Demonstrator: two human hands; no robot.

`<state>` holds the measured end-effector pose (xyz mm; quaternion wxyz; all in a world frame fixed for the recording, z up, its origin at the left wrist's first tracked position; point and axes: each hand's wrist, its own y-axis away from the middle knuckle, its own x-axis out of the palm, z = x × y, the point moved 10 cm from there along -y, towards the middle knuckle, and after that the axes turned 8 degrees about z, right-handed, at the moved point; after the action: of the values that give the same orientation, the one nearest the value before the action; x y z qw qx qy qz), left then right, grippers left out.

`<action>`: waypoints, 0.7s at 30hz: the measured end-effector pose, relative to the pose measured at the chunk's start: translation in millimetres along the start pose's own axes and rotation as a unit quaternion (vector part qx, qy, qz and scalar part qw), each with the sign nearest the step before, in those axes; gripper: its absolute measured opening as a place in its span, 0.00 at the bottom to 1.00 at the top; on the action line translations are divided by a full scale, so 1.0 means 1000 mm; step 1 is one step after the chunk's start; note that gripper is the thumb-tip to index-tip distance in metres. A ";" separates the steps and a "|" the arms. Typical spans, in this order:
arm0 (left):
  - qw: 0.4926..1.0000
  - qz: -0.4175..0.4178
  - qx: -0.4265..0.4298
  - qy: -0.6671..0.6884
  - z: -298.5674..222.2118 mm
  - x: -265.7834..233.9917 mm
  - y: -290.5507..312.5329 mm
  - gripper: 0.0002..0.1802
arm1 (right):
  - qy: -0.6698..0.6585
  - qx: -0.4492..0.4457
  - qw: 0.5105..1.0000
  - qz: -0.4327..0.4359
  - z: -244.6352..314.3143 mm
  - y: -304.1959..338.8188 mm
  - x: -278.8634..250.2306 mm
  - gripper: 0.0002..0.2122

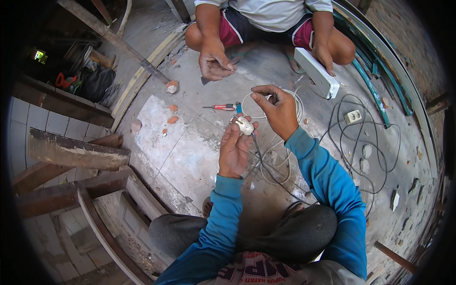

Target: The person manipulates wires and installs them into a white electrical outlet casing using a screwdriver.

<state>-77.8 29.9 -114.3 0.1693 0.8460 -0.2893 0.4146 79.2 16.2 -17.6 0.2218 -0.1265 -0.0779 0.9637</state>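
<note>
My left hand (233, 154) is closed around a white electrical plug (243, 125), held in front of my knees. A dark cable (260, 154) runs down from the plug toward the floor by my legs. Just right of and above the plug is my right hand (278, 108), apart from it. Its thumb and fingers are curled together; whatever lies between them is too small to make out. Beyond the plug a red-handled screwdriver (221, 107) lies on the floor, with a small blue piece (239, 108) at its right end.
Opposite me a person squats, one hand (215, 61) free, the other on a long white box (314, 72). Coiled white cable (299, 107) and a white socket (353, 117) with grey cable lie on the right. Brick bits (172, 119) and wooden frames (78, 149) are left.
</note>
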 end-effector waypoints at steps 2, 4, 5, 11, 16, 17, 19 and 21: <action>1.000 -0.001 -0.007 -0.005 0.000 0.001 0.002 0.28 | 0.012 -0.012 1.000 -0.010 0.003 -0.013 0.005 0.09; 1.000 0.005 -0.007 0.017 0.000 0.005 0.003 0.26 | 0.033 -0.040 0.998 -0.017 0.004 -0.025 0.012 0.10; 1.000 0.007 -0.008 0.028 0.000 0.006 0.004 0.25 | 0.040 -0.050 0.998 -0.026 0.004 -0.030 0.014 0.09; 0.999 0.010 -0.023 0.040 0.005 0.003 0.006 0.26 | -0.016 -0.052 0.996 -0.073 -0.018 -0.046 0.016 0.09; 0.999 0.027 -0.027 0.023 0.004 0.003 0.006 0.27 | -0.061 0.006 0.994 -0.090 -0.026 -0.038 0.006 0.07; 0.999 0.023 -0.027 0.025 0.005 0.003 0.006 0.27 | -0.081 0.010 0.992 -0.093 -0.026 -0.035 0.003 0.07; 0.999 0.030 -0.029 0.033 0.006 0.002 0.005 0.27 | -0.122 0.016 0.988 -0.097 -0.026 -0.029 -0.002 0.07; 0.998 0.040 -0.029 0.035 0.006 0.003 0.003 0.27 | -0.168 -0.040 0.980 -0.093 -0.014 -0.019 -0.007 0.08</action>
<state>-74.9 23.1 -114.9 0.1868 0.8133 -0.3288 0.4423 97.1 31.3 -25.8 0.2889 0.0366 -0.1644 0.9424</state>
